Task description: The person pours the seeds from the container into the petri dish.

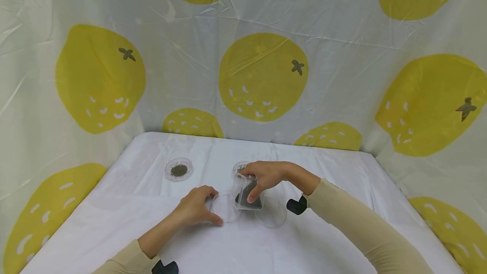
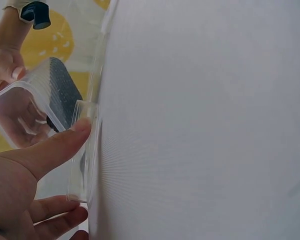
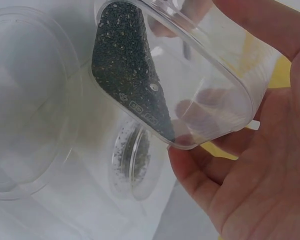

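Note:
My left hand (image 1: 194,207) holds a clear petri dish (image 1: 229,213) on the table, thumb on the near side and fingers around its far side. In the left wrist view the thumb presses the wall of the dish (image 2: 91,165). My right hand (image 1: 268,175) grips a clear plastic tub (image 1: 242,205) by its sides, tilted with its mouth toward the left-hand dish. Dark, speckled seed-like grains (image 3: 125,60) lie heaped along one side of the tub. Some dark grains show at the dish's right side; how many is hidden by the tub.
A clear round dish or lid (image 1: 279,222) lies just right of the tub. Farther back stand a petri dish (image 1: 191,170) with dark grains at the left and another dish (image 1: 236,165) partly behind my right hand. A white cloth covers the table (image 1: 114,210); a lemon-print curtain (image 1: 182,62) hangs behind.

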`<state>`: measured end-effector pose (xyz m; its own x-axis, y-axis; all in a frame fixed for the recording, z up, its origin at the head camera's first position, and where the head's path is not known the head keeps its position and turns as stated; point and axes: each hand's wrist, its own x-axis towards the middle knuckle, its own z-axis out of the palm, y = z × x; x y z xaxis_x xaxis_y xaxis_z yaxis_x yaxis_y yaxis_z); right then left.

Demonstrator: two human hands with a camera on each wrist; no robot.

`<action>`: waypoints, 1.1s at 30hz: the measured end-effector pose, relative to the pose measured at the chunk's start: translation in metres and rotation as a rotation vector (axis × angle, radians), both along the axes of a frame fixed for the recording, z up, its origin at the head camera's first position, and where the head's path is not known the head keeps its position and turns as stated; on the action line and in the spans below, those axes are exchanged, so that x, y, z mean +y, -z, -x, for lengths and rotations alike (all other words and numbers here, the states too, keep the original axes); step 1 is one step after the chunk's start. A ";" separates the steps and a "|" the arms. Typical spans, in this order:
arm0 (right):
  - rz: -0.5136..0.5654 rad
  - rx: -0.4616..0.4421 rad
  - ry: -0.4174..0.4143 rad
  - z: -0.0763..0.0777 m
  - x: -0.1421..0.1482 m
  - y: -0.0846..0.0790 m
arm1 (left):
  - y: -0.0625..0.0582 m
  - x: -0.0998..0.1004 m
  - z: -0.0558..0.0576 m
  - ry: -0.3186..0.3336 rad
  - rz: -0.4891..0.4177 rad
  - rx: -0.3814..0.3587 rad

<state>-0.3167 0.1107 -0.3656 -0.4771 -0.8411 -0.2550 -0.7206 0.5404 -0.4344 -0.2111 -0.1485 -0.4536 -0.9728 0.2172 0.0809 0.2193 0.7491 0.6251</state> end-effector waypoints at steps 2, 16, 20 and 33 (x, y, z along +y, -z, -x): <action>-0.010 0.006 -0.009 0.000 -0.002 -0.002 | 0.001 0.000 0.000 0.000 0.000 0.002; -0.046 0.020 -0.044 0.000 -0.006 -0.007 | 0.002 -0.001 0.001 0.000 -0.008 0.005; -0.062 0.017 -0.039 -0.002 -0.007 -0.009 | 0.001 -0.001 0.000 0.000 -0.010 -0.001; -0.072 0.012 -0.047 0.000 -0.013 -0.009 | 0.005 -0.001 0.003 0.006 -0.013 -0.001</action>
<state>-0.3163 0.0977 -0.3566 -0.4411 -0.8421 -0.3102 -0.7505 0.5357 -0.3871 -0.2140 -0.1494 -0.4582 -0.9716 0.2218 0.0830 0.2231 0.7398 0.6347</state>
